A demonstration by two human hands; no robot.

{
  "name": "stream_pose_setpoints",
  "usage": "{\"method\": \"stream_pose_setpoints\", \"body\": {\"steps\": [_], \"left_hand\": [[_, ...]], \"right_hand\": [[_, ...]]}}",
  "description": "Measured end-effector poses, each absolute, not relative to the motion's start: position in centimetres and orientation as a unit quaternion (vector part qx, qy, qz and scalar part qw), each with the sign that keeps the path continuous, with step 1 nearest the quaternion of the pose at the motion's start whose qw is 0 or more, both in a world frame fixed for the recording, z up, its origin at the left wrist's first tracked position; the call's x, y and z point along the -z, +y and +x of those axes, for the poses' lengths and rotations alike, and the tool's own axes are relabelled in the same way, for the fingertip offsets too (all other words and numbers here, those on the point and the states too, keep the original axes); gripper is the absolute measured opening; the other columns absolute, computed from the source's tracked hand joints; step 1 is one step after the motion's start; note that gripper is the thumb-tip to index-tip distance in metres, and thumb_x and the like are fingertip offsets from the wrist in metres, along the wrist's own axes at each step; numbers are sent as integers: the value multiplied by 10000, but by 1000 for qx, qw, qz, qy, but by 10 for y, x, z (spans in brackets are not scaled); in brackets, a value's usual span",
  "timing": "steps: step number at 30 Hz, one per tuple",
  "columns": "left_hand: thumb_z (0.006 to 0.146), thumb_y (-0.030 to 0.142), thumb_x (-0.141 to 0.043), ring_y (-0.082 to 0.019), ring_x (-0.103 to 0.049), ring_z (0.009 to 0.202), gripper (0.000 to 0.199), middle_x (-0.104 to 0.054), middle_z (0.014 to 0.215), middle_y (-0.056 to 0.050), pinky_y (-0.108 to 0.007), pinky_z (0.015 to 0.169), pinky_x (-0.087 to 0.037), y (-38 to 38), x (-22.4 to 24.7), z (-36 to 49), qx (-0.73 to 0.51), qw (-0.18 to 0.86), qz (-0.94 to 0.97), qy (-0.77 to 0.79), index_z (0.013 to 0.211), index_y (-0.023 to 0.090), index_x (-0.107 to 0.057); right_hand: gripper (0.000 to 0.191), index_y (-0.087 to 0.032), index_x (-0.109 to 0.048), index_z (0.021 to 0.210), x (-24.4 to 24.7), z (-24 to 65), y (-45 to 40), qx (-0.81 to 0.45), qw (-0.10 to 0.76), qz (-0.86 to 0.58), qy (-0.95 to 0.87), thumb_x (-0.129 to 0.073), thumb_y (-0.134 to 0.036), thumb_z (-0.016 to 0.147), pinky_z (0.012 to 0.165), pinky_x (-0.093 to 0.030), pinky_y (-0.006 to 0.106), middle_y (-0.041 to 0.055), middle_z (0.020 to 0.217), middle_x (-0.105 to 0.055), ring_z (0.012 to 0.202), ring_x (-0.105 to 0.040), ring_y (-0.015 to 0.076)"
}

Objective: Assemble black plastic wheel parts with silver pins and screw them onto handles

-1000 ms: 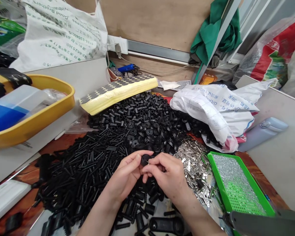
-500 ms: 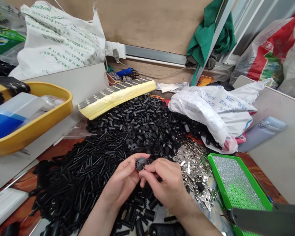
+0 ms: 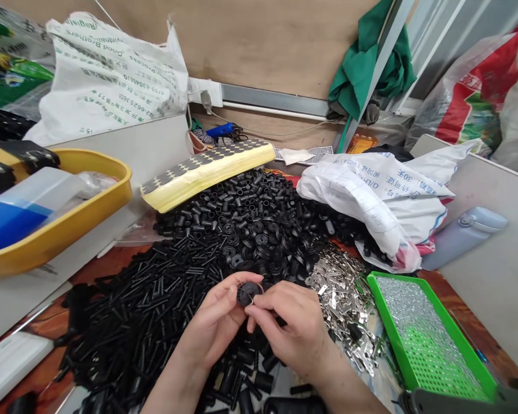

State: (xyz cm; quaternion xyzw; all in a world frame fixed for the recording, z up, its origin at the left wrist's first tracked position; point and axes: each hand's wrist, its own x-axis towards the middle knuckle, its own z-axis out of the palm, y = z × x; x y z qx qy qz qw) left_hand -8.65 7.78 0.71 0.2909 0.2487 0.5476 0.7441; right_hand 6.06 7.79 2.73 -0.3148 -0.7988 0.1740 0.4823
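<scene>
the left hand [image 3: 213, 328] gripped a black disc [image 3: 247, 293]; the right hand [image 3: 291, 328] pinched a silver clip [image 3: 253, 299] against it. more clips [image 3: 345, 305] lay right of the disc.

A heap of black plastic tubes [image 3: 242, 207] lies at 12 o'clock, with a yellow-backed pad of black rubber dots [image 3: 207, 172] behind it. A mound of black ribbed plastic rods [image 3: 142, 299] lies at 9 o'clock, loose silver metal clips [image 3: 345, 305] at 3, a green perforated plastic tray [image 3: 386, 328] just beyond them at 4, and a yellow plastic tub [image 3: 99, 160] at 10.
</scene>
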Motion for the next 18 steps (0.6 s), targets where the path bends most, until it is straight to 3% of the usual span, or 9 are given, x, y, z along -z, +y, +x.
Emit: {"method": "stream_pose_setpoints", "body": {"steps": [8,18], "left_hand": [[752,386,-717,-142,-569,586,340,-652,687,-49,-215,492,-448,78,0,-86,-541,723,317,290,973,127,-712],[684,358,-788,-113,-559,578,320,-666,670,-9,-221,575,-433,78,-5,-83,-553,692,338,317,941,174,-740]], "right_hand": [[167,-189,-601,632,-36,58,75,-329,420,-466,-706,-633,-151,791,501,-389,204,-39,539,-634,491,-482,87],[150,-156,-580,618,-43,52,80,-558,411,-521,-499,-641,-262,705,449,-394,188,9,532,-649,439,-508,78]]}}
